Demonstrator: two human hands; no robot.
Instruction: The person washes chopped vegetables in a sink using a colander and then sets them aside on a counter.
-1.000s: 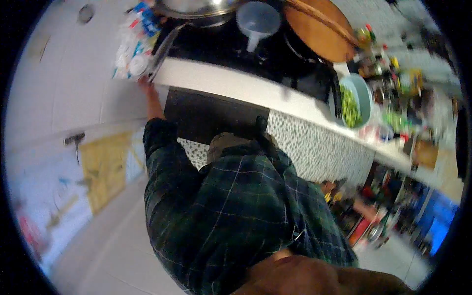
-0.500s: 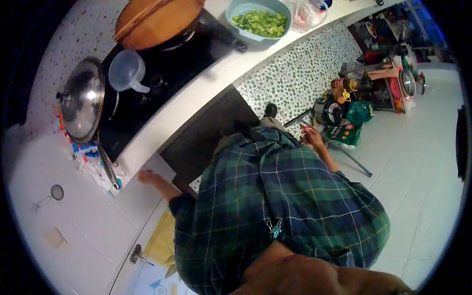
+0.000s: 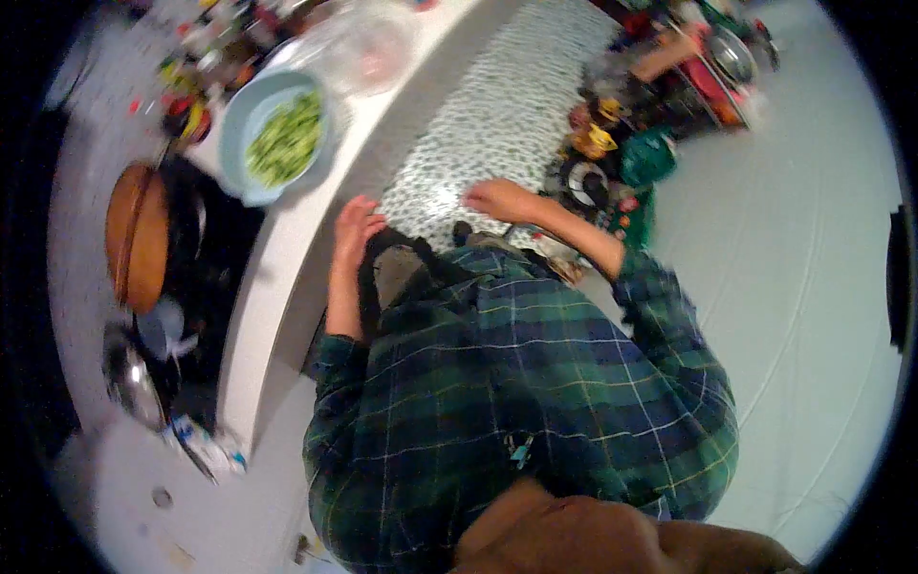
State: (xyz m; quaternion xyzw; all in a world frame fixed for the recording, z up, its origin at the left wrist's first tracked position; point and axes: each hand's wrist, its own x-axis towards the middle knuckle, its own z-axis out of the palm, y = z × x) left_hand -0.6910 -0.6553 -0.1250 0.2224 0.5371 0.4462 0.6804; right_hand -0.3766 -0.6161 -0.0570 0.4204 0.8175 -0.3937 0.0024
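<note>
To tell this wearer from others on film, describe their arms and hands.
Both sleeves are plaid, dark green and navy with thin pale lines, and end partway down the forearms. The left hand and right hand are bare, with no gloves.

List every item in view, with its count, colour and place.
Basin: one, pale blue-green, on the counter
Chopped greens: one heap, green, in the basin
Clear bag: one, pinkish contents, beside the basin
Counter: one, white, along the cooktop
Cooktop: one, black, beside the counter
Round cover: one, orange-brown, over the cooktop
Handled plastic cup: one, translucent, near the cover
Metal lid: one, silver, past the cup
Jars and bottles: several, mixed colours, beyond the basin, blurred
Metal bowl: one, silver, on the rack
Shirt: one, green-navy plaid, worn
Clip: one, teal, on the shirt
Left hand: one, near the counter edge
Right hand: one, over the speckled floor
</note>
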